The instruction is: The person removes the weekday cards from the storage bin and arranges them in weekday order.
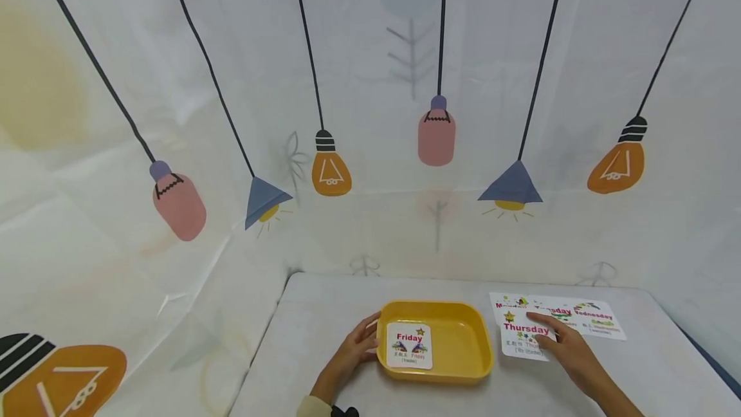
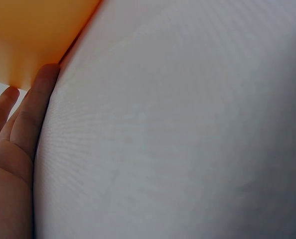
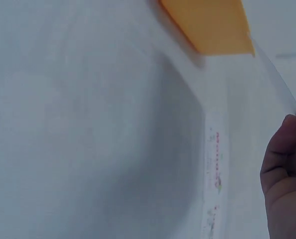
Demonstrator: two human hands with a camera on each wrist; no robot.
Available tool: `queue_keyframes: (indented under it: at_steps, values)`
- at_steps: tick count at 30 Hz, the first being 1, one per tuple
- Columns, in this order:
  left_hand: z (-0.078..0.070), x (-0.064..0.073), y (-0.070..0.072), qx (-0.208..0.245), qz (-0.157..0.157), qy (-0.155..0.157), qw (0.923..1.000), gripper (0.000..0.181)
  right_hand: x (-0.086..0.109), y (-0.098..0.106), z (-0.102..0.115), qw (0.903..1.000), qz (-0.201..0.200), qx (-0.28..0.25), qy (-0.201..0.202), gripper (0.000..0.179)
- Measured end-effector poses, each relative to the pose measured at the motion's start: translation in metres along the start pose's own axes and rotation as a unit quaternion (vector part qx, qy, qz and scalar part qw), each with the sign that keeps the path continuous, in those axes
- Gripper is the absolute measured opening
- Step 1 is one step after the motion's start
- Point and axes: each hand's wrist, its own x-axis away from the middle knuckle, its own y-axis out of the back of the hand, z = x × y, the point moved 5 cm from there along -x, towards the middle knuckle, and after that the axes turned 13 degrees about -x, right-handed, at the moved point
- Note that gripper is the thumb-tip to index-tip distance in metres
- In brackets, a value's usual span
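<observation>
A yellow tray [image 1: 462, 343] stands on the white table, with a Friday card [image 1: 409, 347] lying in its left part. My left hand [image 1: 350, 349] rests against the tray's left side; in the left wrist view its fairly straight fingers [image 2: 38, 104] touch the yellow wall. To the right of the tray, my right hand [image 1: 570, 349] pinches a Thursday card [image 1: 515, 343] by its right side. That card is raised above the table in the right wrist view, with the thumb [image 3: 286, 132] along its face. It partly covers the Monday card [image 1: 503, 299] in the head view.
Tuesday and Wednesday cards [image 1: 599, 320] lie in a row with the Monday one at the back right of the table [image 1: 324, 301]. A white wall sheet [image 1: 370, 230] printed with hanging lamps rises behind and to the left.
</observation>
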Motion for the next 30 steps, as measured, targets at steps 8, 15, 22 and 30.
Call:
queue_keyframes:
  at_steps: [8, 15, 22, 30]
  values:
    - [-0.007, -0.002, 0.002, -0.013, -0.002, -0.002, 0.9999, 0.06, -0.003, -0.004, -0.036, 0.9978, 0.012, 0.047, -0.046, 0.056]
    - [-0.006, 0.002, -0.002, -0.018, -0.005, 0.007, 0.9998, 0.06, -0.004, -0.014, -0.053, 0.9902, 0.019, 0.134, -0.036, 0.052]
    - [-0.004, 0.003, 0.001, -0.007, -0.014, 0.012, 0.9998, 0.062, -0.008, -0.021, -0.059, 0.9797, 0.029, 0.195, -0.035, 0.051]
    - [-0.003, 0.002, -0.001, -0.001, -0.019, 0.008, 0.9998, 0.061, -0.006, -0.02, -0.061, 0.9713, 0.008, 0.233, -0.046, 0.05]
